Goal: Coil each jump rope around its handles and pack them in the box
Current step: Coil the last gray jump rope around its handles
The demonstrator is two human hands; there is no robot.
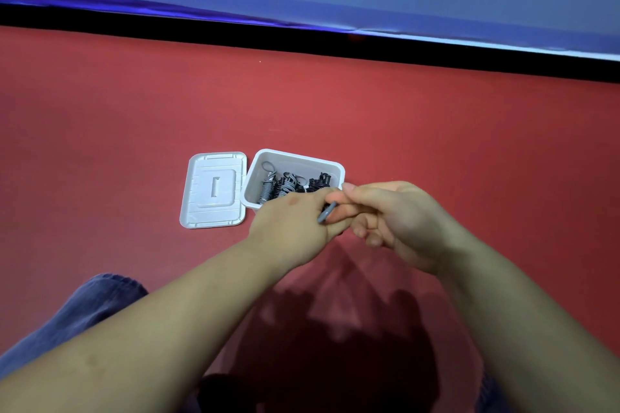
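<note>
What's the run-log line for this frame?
both hands: left, right grip grey rope | box: open, coiled ropes inside | lid: left of box

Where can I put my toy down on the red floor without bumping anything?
Bare red floor lies right of the white box, left of the lid, and behind both toward the black strip. It is crowded in front of the box, where both hands work a grey rope.
</note>
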